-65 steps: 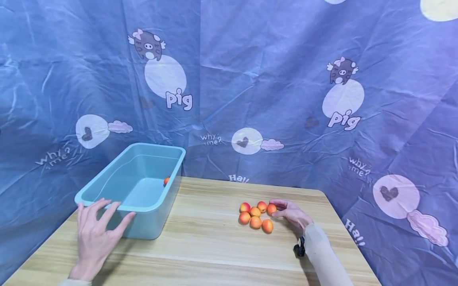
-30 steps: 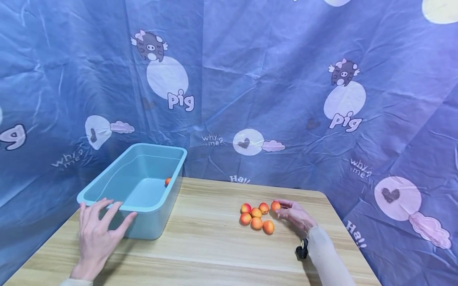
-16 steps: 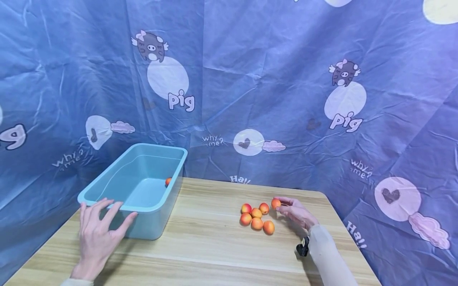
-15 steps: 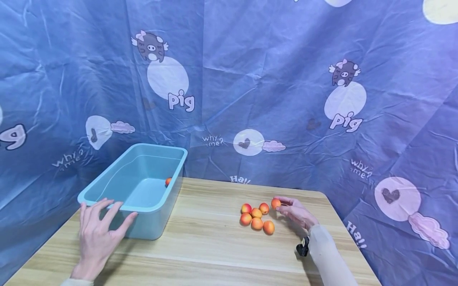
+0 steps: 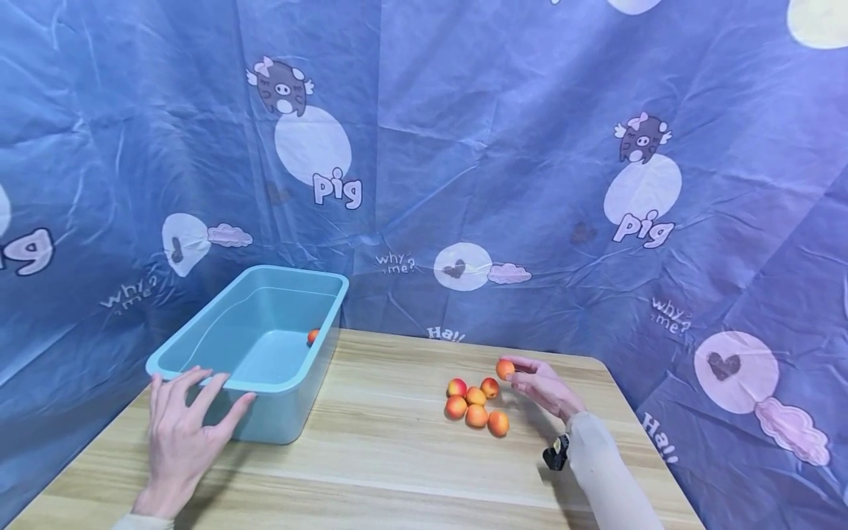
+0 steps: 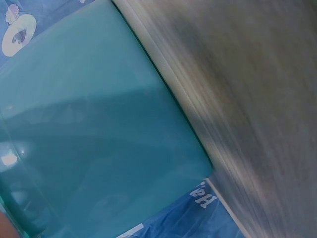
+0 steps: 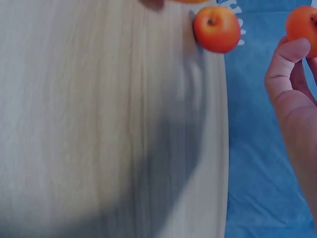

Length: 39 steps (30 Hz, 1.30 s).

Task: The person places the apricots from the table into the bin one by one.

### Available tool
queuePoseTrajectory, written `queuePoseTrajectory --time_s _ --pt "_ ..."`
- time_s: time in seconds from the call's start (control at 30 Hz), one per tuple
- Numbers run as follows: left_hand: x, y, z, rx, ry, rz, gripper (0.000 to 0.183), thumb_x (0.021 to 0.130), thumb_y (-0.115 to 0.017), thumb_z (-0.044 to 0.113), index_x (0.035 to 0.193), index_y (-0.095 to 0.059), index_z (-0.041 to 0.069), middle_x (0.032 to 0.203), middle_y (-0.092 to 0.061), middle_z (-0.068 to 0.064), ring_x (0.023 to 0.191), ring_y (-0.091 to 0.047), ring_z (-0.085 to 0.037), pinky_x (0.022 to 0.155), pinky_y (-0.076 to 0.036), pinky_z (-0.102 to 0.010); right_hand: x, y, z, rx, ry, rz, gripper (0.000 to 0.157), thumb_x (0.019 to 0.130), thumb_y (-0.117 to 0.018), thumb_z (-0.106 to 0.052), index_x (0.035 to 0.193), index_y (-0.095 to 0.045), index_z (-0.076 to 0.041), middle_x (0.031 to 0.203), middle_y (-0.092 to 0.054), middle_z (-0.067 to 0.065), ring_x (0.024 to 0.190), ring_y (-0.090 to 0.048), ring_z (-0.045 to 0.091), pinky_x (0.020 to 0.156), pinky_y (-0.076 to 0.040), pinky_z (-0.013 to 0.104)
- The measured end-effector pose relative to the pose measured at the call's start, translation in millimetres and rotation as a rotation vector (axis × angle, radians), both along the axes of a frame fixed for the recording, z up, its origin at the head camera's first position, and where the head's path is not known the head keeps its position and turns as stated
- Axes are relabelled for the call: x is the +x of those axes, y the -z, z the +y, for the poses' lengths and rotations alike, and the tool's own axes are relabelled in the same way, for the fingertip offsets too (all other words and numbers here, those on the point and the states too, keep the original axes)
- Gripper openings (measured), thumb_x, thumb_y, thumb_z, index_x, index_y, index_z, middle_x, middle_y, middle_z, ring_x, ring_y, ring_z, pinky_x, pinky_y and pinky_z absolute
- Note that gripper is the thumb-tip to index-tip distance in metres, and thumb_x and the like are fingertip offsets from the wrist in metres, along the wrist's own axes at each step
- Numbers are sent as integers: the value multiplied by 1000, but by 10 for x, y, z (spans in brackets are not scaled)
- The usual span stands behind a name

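Note:
My right hand point(image 5: 545, 389) pinches an apricot point(image 5: 505, 369) between thumb and fingertips, just above the table. Beside it lies a loose group of orange-red apricots point(image 5: 475, 396) on the wood; the right wrist view shows the held apricot point(image 7: 302, 30) at the right edge and another apricot point(image 7: 217, 29) on the tabletop. At the left, my left hand point(image 5: 182, 434) holds the near rim of a blue plastic tub point(image 5: 291, 383), fingers over the edge and thumb outside. Inside the tub, one apricot point(image 5: 313, 336) shows by the right wall, partly hidden.
The wooden table point(image 5: 377, 456) ends at a back edge against a blue printed cloth point(image 5: 424, 147), which also hangs along both sides. A small black device point(image 5: 556, 452) is worn on the right wrist.
My right hand has drawn one apricot away from the group, lifted it, and moved it slightly back and left. My left hand stays at the tub's rim.

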<state>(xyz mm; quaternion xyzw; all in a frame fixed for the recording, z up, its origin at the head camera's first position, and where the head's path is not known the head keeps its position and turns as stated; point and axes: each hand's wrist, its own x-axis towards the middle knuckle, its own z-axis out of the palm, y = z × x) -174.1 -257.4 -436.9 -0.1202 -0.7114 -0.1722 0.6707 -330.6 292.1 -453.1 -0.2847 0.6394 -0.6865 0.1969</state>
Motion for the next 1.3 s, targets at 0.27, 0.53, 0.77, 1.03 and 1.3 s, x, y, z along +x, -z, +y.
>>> queuePoseTrajectory --time_s 0.27,0.53,0.77,1.03,1.3 --pt "2 2 -3 -5 1 -4 61 70 -63 63 81 -69 3 88 -62 -20 87 -55 -40 96 -23 -62 1 -94 -174 22 0 35 43 89 -38 12 131 -39 5 115 -50 19 102 -51 19 100 -25 52" --pt "-33 -12 7 -20 11 7 60 69 -65 62 81 -69 3 88 -62 -20 88 -56 -40 95 -23 -63 -56 -113 -356 71 129 -19 45 87 -49 5 131 -41 3 116 -56 12 105 -50 18 101 -20 54" --pt "5 -1 24 -7 10 19 60 69 -65 62 80 -69 3 87 -62 -20 87 -56 -40 95 -23 -64 -35 -242 -607 73 57 -3 43 86 -50 6 129 -45 1 111 -56 10 88 -51 15 79 -43 30" --pt "26 14 13 -5 2 16 60 69 -64 62 80 -69 4 86 -62 -20 86 -56 -39 95 -23 -63 -93 -300 -889 243 127 84 42 82 -60 -7 123 -56 -15 117 -57 7 106 -51 26 90 -37 35" --pt "14 31 -5 -4 7 -7 59 69 -64 62 80 -69 4 88 -62 -20 89 -56 -39 96 -22 -63 -112 -396 -1179 388 124 206 43 78 -62 -15 120 -58 -29 119 -58 -4 111 -50 16 94 -33 41"
